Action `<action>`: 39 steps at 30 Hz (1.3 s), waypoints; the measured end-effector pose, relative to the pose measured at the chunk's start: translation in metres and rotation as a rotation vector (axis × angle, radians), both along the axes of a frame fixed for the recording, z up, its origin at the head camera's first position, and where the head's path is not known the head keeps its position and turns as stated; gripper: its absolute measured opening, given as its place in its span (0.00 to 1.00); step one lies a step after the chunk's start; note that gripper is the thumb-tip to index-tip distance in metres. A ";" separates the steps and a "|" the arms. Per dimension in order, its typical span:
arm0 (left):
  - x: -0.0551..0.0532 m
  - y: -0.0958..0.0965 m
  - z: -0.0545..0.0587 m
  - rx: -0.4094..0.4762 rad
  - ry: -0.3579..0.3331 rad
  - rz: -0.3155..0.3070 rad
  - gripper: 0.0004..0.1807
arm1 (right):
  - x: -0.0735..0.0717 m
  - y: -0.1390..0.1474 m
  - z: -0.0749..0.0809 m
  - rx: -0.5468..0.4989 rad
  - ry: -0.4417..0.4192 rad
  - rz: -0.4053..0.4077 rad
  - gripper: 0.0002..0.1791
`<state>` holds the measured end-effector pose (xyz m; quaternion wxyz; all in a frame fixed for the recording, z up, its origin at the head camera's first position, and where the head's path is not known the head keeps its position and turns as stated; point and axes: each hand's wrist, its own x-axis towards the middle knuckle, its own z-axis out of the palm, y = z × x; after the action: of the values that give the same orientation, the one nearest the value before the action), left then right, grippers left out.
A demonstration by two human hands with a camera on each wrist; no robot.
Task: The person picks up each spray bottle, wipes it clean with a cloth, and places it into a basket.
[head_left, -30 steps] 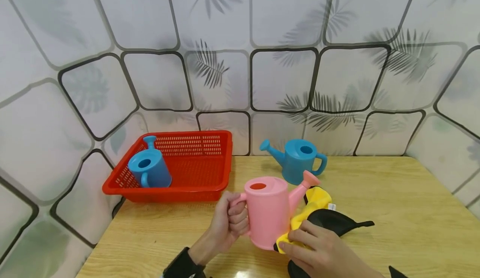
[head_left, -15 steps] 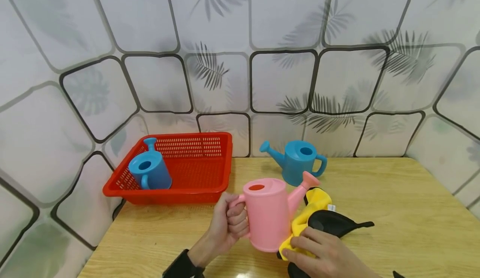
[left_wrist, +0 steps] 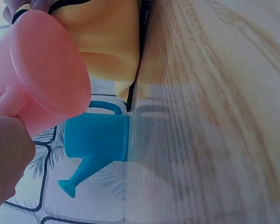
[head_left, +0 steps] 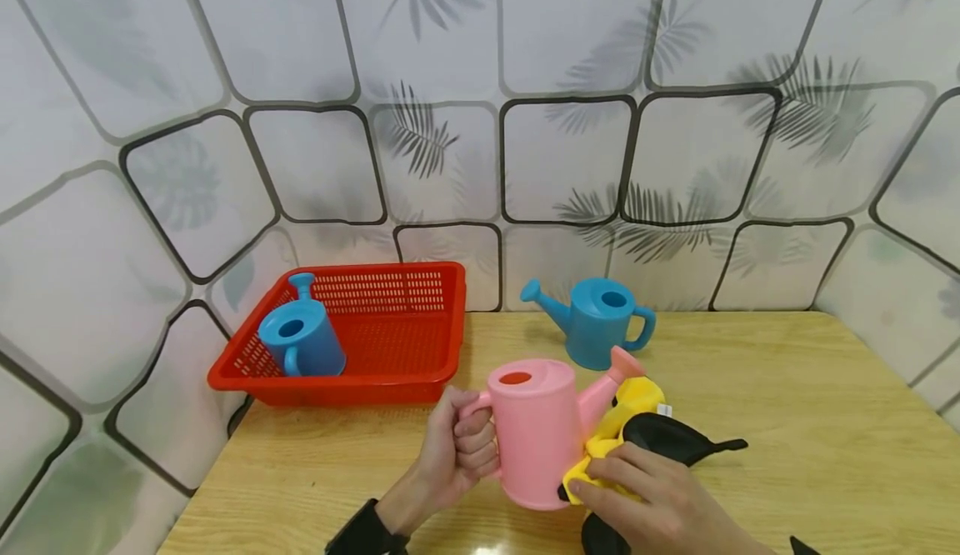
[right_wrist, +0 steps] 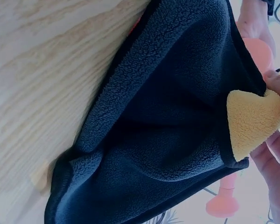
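While the L hand (head_left: 463, 447) grips the pink watering can (head_left: 536, 438) by its handle, fingers curled round it, the R hand (head_left: 647, 495) pinches a two-sided cloth (head_left: 663, 437), yellow on one face & black on the other. Can: held roughly upright, clear of the desk (head_left: 795, 397), w/ spout pointing up & to the R, i.e. opp. the handle. Cloth: yellow part bunched against can's lower wall on spout side; small white label (head_left: 664, 410) at its edge. R wrist view: yellow corner folded over at the fingers, black pile spread below. Behind can: blue watering can (head_left: 596, 322) on desk, spout to L, handle to R. L rear: red basket (head_left: 397, 342) w/ perforated walls; second blue can (head_left: 303, 342) sits in its L part.
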<state>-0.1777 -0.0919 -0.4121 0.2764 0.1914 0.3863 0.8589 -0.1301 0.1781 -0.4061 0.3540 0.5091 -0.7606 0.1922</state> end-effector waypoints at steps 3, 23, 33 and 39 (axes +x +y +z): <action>0.001 0.000 -0.001 -0.002 0.004 -0.004 0.24 | 0.001 -0.001 0.002 -0.013 -0.008 -0.025 0.19; 0.005 0.004 -0.005 -0.028 0.092 -0.034 0.23 | -0.005 -0.004 0.007 -0.125 0.043 -0.049 0.19; 0.007 0.004 -0.001 -0.110 0.126 -0.009 0.23 | -0.006 -0.007 0.014 -0.324 0.004 -0.186 0.25; 0.006 0.004 -0.001 -0.114 0.140 0.008 0.23 | -0.004 -0.005 0.017 -0.393 -0.076 -0.263 0.26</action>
<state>-0.1713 -0.0877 -0.4132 0.2559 0.2334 0.4538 0.8211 -0.1343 0.1736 -0.3891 0.4394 0.3194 -0.7810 0.3080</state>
